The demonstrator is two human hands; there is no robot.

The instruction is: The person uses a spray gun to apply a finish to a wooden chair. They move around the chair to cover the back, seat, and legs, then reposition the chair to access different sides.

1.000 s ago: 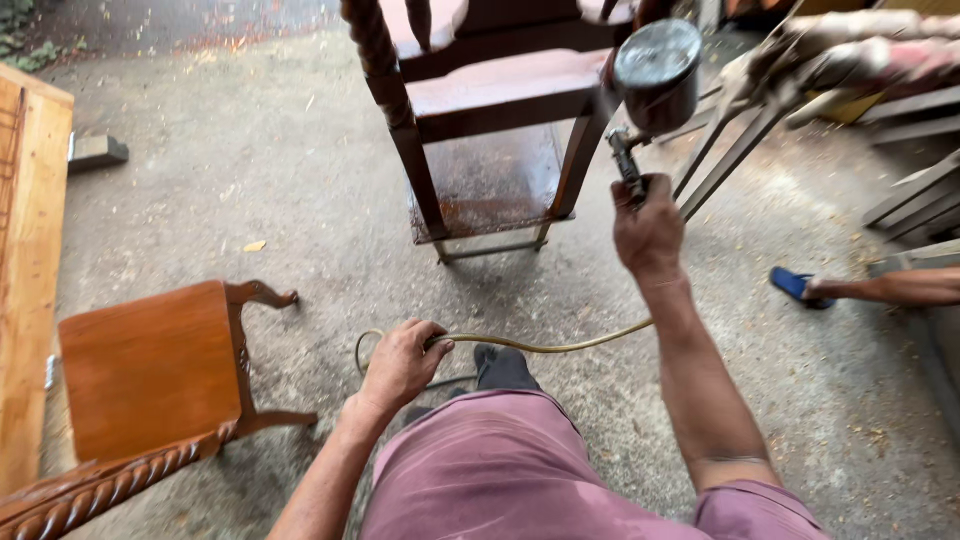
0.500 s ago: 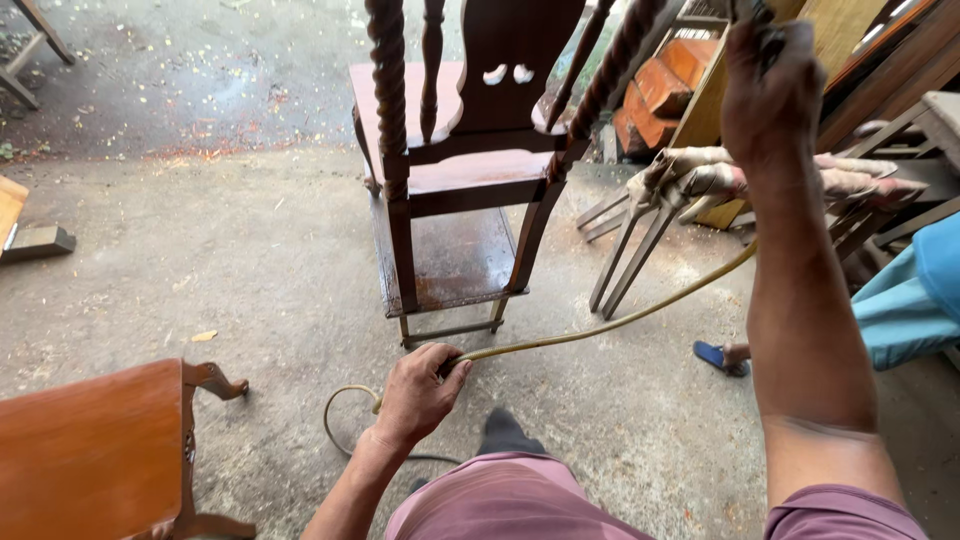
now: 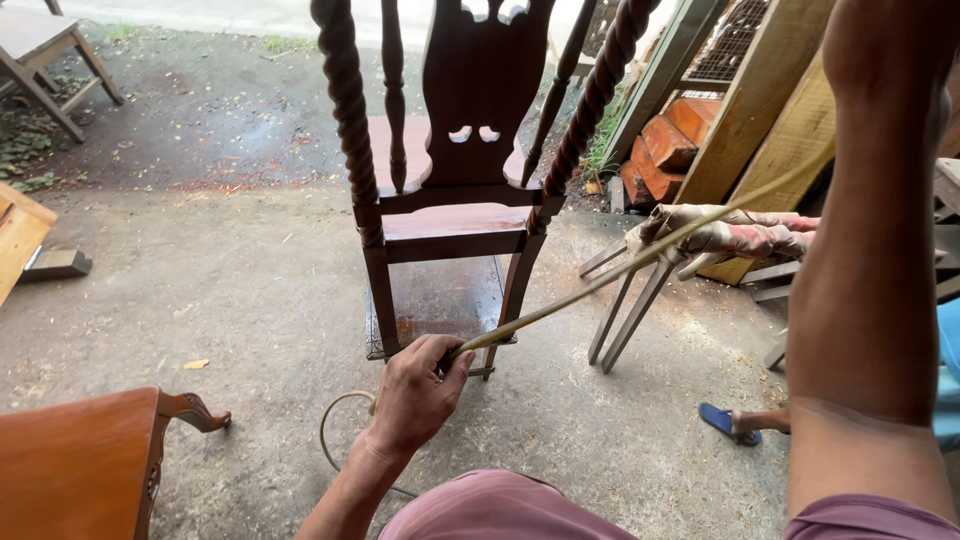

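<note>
Left hand fist-closed around thin tan hose, gripping it low above rough grey concrete floor. Hose smooth, taut, running diagonally up-right toward raised right forearm; slack loop curls on floor behind wrist. Right hand out of frame, grip cannot tell. Ahead: dark reddish wooden chair, glossy, twisted spiral posts, carved back splat. Orange-brown wooden panel at lower left, scrolled foot.
</note>
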